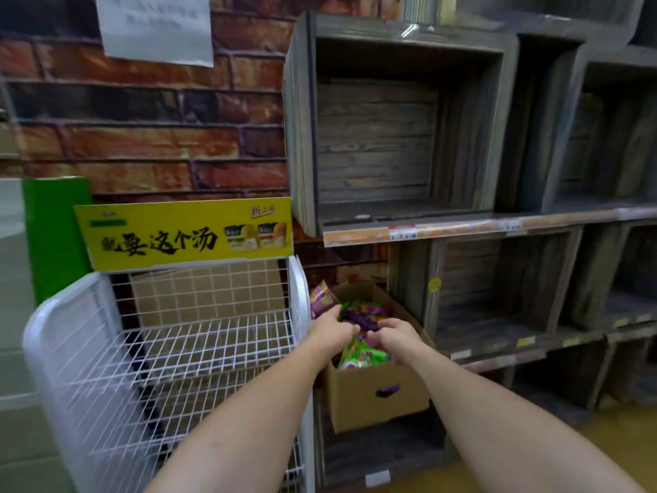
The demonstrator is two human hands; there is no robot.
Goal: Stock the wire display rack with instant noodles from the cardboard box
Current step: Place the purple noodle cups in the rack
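Note:
A white wire display rack (177,336) stands at the left with bare wire shelves and a yellow sign (185,233) on top. To its right sits an open cardboard box (377,396) holding purple and green instant noodle packets (362,355). Both my hands reach into the box. My left hand (332,330) has its fingers curled on a purple packet (362,316) near the box's left side. My right hand (394,336) curls its fingers over the same heap of packets. What each finger grips is partly hidden.
Grey wooden crate shelves (409,137) fill the right side, with nothing in them. A brick-pattern wall (142,137) with a paper notice (156,26) is behind the rack. A green panel (57,236) stands at the far left. The box rests on a low wooden shelf (384,453).

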